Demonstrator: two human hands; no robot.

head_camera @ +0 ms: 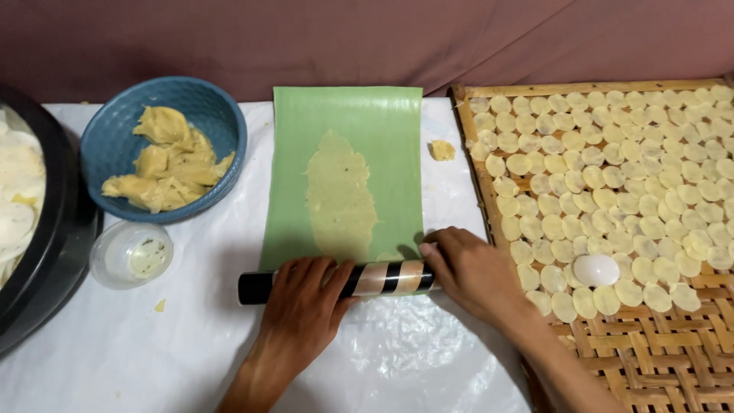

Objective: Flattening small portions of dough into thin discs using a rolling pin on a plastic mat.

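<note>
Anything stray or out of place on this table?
Two stray bits: a dough lump lies loose on the white sheet between the green sheet and woven tray, and a small crumb sits near the plastic cup.

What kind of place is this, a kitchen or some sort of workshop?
Probably a home or small food-making spot. Both hands press a striped rolling pin over thin dough on a green sheet, beside a blue bowl of dough and a woven tray of small discs.

A bowl [164, 149] lies left of the mat [344, 176], a woven tray [673, 359] right.
</note>
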